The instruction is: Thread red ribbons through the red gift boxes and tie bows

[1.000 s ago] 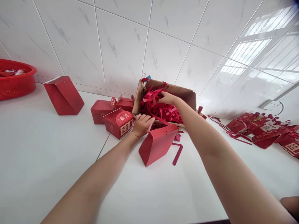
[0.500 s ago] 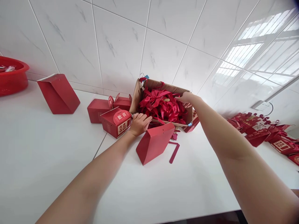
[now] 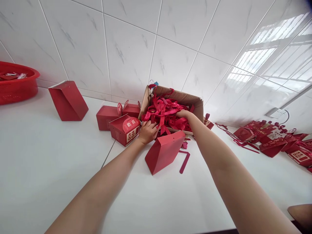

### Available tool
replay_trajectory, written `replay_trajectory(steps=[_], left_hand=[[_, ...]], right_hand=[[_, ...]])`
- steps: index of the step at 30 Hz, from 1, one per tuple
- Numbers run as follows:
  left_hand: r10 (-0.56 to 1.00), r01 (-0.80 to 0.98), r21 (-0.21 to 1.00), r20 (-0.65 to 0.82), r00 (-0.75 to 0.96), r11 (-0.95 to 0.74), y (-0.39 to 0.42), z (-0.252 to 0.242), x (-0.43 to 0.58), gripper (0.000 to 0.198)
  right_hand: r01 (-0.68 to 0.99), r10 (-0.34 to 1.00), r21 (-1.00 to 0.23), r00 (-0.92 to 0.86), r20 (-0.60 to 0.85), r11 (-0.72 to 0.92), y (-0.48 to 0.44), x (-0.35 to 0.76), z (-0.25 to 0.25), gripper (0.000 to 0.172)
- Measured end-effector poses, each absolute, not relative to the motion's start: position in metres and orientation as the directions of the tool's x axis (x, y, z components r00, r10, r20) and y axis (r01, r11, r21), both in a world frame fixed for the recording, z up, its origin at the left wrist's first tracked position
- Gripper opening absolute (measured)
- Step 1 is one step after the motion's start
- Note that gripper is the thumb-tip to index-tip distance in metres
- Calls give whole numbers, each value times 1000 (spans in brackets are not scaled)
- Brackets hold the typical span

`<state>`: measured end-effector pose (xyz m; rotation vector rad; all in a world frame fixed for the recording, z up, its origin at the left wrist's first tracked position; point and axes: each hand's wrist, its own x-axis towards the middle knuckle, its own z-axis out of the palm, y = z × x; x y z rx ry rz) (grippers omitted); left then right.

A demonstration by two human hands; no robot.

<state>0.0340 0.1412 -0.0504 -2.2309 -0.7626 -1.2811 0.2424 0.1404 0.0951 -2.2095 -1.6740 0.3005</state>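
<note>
An open cardboard box (image 3: 198, 103) full of shiny red ribbons (image 3: 168, 109) stands against the tiled wall. My left hand (image 3: 148, 132) is at its front left corner, fingers curled over the rim, with ribbon ends near the fingertips. Reaching in from the right, my right hand (image 3: 184, 114) is sunk among the ribbons, which hide its fingers. A plain red carton with a slanted shape (image 3: 164, 152) stands just in front of the box. Beside my left hand is a red gift box with gold lettering (image 3: 125, 129).
More red gift boxes (image 3: 107, 117) and a slanted red carton (image 3: 69, 102) stand to the left, near a red plastic basin (image 3: 18, 86). A dark red strip (image 3: 184, 163) lies on the white table (image 3: 170, 201). Printed red boxes (image 3: 273, 144) crowd the right side by a socket (image 3: 276, 112).
My right hand has moved left and deeper into the ribbons, which are now heaped toward the box's left side. My left hand remains at the rim. The view has shifted slightly.
</note>
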Motion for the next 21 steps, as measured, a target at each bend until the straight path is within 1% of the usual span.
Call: replay_trajectory(steps=[3,6,11,13,15,17,18,21], left_hand=[[269,654,-82,868,418,-752,141,-51,33,23],[305,640,-44,852,425,-767,139,-46,33,23],[369,617,31,824,430,-787,137,-31,34,19],[396,615,59,811,430,-787,137,-24,33,20],[422,613,83,797,432,-785,138,-18,33,23],[446,611,105,781,438,-784,138,-13,33,25],[457,609,116,772,442,-785,138,-11,33,27],[491,600,149,740,460,-786,137,-6,33,30]], right_hand=[[891,956,-383,287,59,-244,144,249,99,30],[904,940,-348,310,139,-247,146,261,114,28],[924,867,-286,347,358,-252,142,275,142,35],[933,800,-276,342,494,-229,138,276,144,34],[948,698,-277,306,647,-159,135,276,140,31],[954,612,-296,264,745,-50,136,276,131,27],[950,607,-312,238,758,17,138,276,125,24],[916,665,-343,124,736,208,144,275,108,14]])
